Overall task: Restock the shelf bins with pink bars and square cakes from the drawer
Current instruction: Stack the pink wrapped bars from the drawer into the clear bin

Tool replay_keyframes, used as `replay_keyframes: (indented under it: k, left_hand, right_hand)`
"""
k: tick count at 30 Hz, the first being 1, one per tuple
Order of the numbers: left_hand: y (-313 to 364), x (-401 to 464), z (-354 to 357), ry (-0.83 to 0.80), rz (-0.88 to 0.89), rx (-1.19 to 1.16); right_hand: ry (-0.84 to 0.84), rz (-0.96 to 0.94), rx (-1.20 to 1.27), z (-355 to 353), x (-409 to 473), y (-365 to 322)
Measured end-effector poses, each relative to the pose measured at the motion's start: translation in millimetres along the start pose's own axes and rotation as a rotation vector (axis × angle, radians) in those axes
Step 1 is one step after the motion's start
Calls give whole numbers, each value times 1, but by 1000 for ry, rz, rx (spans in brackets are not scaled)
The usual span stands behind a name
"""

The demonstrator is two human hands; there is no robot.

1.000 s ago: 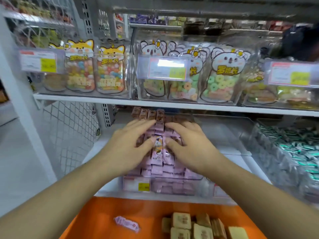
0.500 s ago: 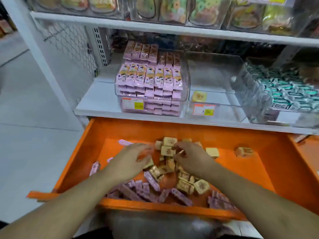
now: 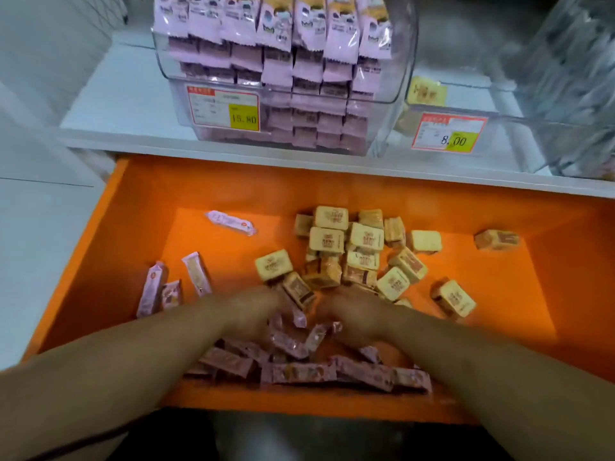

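at the near edge of the open orange drawer [image 3: 139, 207], both forearms are stretched in from below, and the two hands are brought together over a heap of pink bars [image 3: 299, 371] lying along the front wall. the left hand [image 3: 249, 314] is seen with fingers curled down into the pink wrappers, and the right hand [image 3: 352, 317] is curled the same way just beside it; both are blurred, so whether any bar is actually gripped or the fingers are merely pressed into the pile cannot be told. further to the left on the drawer floor, three loose pink bars [image 3: 196, 272] are scattered near the side wall, and one more [image 3: 231, 222] is left alone toward the back. beyond the hands, square cakes [image 3: 359, 247] in cream wrappers are piled at the middle of the drawer, with a single cake [image 3: 496, 239] set well apart at the right. above the drawer, on the white shelf [image 3: 109, 104], a clear bin [image 3: 396, 78] is shown packed with rows of pink bars behind a price tag [image 3: 223, 108] marked 15.80. next to it, a second clear bin [image 3: 519, 128] tagged 8.00 is seen holding one square cake [image 3: 426, 91].
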State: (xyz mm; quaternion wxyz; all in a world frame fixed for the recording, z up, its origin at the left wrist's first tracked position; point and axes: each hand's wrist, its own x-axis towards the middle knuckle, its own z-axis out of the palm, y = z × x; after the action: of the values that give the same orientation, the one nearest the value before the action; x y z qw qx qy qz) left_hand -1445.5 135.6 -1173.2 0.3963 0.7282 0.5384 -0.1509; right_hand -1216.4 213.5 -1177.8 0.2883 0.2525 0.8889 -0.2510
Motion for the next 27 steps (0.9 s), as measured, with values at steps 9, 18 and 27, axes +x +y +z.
replay_keyframes:
  k: [9, 18, 27]
  left_hand:
    - [-1, 24, 11, -85, 22, 128]
    - [3, -14, -33, 76, -158, -202]
    - [63, -99, -114, 260, -119, -582]
  right_hand:
    - [80, -146, -93, 30, 26, 3]
    - [124, -29, 103, -14, -8, 2]
    - [421, 159, 496, -133, -132, -11]
